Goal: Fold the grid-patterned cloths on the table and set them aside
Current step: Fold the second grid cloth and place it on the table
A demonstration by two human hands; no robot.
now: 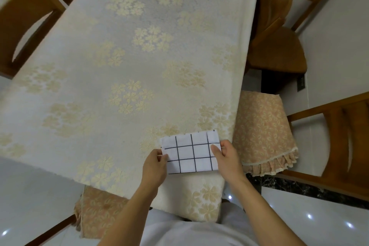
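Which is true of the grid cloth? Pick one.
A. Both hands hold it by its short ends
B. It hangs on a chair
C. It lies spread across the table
A: the left hand and right hand pinch opposite ends of the folded grid cloth.

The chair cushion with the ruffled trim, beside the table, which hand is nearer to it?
Right. The right hand grips the grid cloth's edge on the side facing the cushion, almost next to it. The left hand holds the opposite edge, farther away.
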